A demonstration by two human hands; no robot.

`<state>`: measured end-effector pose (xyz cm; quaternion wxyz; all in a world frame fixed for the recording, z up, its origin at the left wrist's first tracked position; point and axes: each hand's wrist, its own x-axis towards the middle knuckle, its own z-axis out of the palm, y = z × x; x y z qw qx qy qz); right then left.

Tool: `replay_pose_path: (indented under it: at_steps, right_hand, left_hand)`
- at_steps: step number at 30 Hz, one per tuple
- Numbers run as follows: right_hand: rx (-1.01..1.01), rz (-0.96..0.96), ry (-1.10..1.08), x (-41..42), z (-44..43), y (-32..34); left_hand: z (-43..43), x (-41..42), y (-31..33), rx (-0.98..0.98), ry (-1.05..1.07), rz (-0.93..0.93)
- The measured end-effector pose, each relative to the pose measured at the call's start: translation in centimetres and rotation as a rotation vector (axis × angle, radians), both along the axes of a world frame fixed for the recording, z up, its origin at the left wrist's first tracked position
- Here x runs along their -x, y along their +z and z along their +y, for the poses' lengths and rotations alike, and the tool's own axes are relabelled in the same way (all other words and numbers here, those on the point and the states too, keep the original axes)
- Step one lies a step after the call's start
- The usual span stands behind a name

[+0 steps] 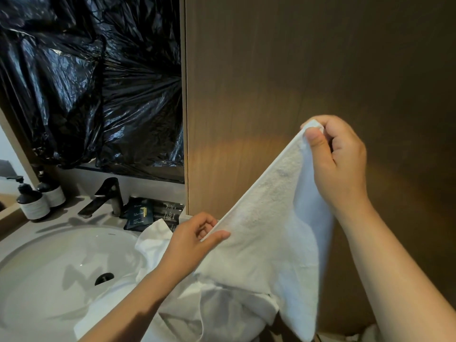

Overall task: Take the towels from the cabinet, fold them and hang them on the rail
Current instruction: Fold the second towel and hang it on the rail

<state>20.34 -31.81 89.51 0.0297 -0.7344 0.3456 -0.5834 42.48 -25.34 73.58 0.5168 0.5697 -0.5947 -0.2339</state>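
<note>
A white terry towel [266, 233] hangs stretched between my two hands in front of a brown wooden panel [296, 70]. My right hand [343, 164] pinches its upper corner between thumb and fingers, held high. My left hand [190, 243] pinches the same hemmed edge lower down and to the left. The towel's lower part droops onto more crumpled white cloth [158, 245] lying over the right rim of the sink. No rail is in view.
A white round sink [49, 280] with a dark faucet [103, 198] sits at lower left. Two dark pump bottles [37, 201] stand at the far left. Dark sachets [148, 213] lie behind the sink. Black plastic sheeting [93, 82] covers the mirror.
</note>
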Motion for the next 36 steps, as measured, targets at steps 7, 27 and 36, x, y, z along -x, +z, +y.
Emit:
replay_pose_path:
  at_steps: [7,27,36]
  right_hand:
    - [-0.039,-0.067,-0.07,1.6,-1.1,0.6]
    - [-0.171,-0.283,-0.245,3.0,-4.4,0.5]
    - [-0.092,-0.344,-0.272,4.5,-5.7,0.7]
  left_hand:
    - [-0.8,-3.6,1.4,-0.124,-0.025,-0.253]
    - [-3.9,-10.5,8.4,-0.067,0.403,0.224]
    - [-4.5,-9.2,13.2,0.298,0.553,-0.018]
